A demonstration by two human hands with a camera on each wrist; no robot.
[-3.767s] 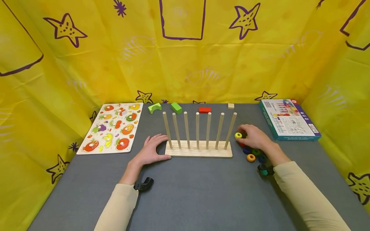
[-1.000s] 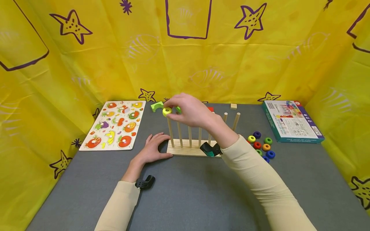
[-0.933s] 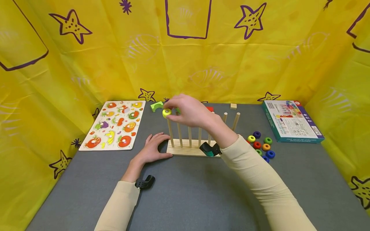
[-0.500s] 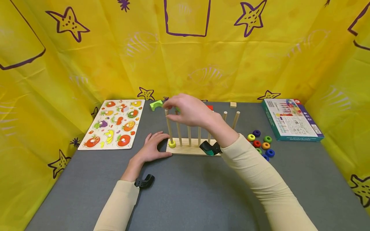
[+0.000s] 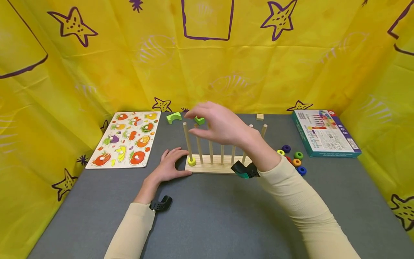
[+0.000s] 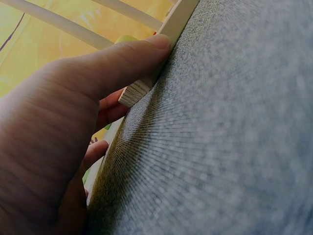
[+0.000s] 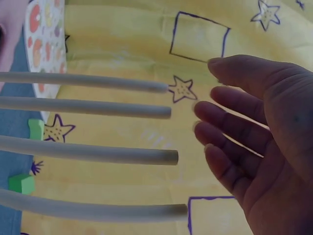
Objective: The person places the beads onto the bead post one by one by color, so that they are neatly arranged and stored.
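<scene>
A pale wooden peg stand point(image 5: 207, 168) with a row of upright pegs sits mid-table. At the bottom of its leftmost peg lies a yellow ring point(image 5: 192, 162). My left hand point(image 5: 169, 166) grips the stand's left end, thumb along the front edge and fingers behind; the left wrist view shows the thumb point(image 6: 132, 61) on the base. Above the pegs, my right hand point(image 5: 223, 124) has spread, relaxed fingers holding nothing. In the right wrist view, its fingers point(image 7: 230, 117) are apart from the peg tops. Several coloured rings, among them an orange one point(image 5: 296, 163), lie right of the stand, some hidden by the right sleeve.
A fruit puzzle board point(image 5: 124, 140) lies at the left and a game box point(image 5: 326, 135) at the right. Behind the stand are a green arch block point(image 5: 174, 117), a green block point(image 5: 199, 120) and a small plain wooden block point(image 5: 260, 117). Yellow cloth surrounds the table.
The yellow ring, brought from the pile by my right hand, was let go and dropped down the leftmost peg. That hand has since opened wider and shifted slightly right. My left hand stays put.
</scene>
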